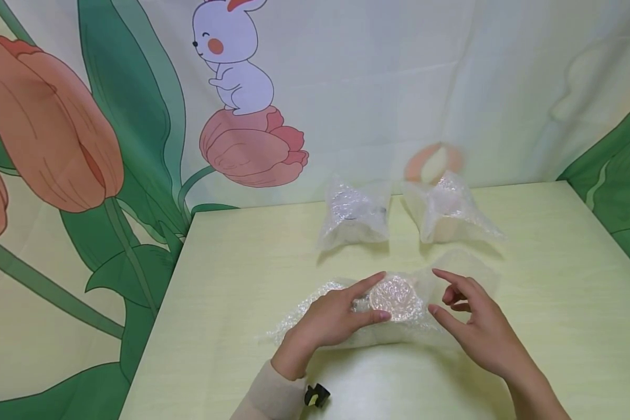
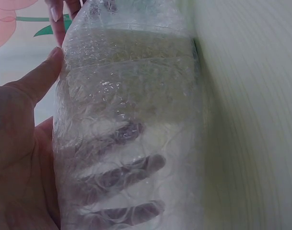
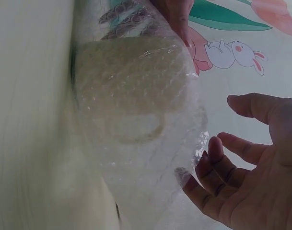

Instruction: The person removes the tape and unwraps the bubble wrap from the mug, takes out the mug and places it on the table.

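Left grip point(image 1: 332, 318): curled round 1 wrapped bundle point(image 1: 396, 298) | right grip point(image 1: 475, 326): half-open, empty | 2 parcels point(image 1: 353, 217)

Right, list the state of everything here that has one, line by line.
Front bundle: bubble-wrapped, held; sealing unclear
Left hand: gripping this bundle
Right hand: thumb and forefinger apart
Rear left bundle: wrapped, untouched
Rear right bundle: wrapped, untouched
Backdrop: hanging, creased
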A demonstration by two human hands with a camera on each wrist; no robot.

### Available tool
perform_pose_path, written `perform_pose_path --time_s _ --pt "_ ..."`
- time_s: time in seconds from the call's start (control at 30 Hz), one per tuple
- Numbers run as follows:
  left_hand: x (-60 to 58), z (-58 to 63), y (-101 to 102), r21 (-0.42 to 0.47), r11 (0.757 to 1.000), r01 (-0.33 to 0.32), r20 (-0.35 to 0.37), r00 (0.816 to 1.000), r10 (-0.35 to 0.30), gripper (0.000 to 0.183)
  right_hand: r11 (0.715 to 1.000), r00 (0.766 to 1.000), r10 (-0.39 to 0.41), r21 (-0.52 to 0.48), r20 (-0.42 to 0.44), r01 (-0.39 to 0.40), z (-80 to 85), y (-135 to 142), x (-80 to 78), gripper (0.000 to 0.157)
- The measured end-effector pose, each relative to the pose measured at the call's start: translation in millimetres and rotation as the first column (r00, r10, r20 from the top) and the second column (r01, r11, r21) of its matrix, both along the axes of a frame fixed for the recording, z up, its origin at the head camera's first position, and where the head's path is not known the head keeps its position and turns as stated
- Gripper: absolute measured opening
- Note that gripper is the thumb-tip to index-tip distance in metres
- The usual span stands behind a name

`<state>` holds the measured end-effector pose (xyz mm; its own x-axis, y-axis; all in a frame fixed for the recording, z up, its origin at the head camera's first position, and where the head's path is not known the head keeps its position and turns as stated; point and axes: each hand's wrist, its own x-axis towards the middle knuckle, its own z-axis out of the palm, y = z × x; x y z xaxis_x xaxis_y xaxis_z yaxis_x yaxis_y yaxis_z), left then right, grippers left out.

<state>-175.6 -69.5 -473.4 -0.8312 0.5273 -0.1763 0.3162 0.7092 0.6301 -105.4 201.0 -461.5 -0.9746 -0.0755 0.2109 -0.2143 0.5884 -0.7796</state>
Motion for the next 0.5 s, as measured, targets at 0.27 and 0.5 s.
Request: perform_pose_path --time_s 0.27,0.5 --pt "0.0 0.4 0 -0.009 1.000 -0.001 0.002 1.000 0.001 0.072 0.998 0.999 -0.023 0.057 0.050 0.020 -7.5 3 -3.7 0.058" --pt "0.1 0.2 -1 -0.008 1.000 0.000 0.001 1.000 0.000 0.071 0.997 0.995 -0.023 0.070 0.098 0.016 -11.6 6 -5.5 0.061"
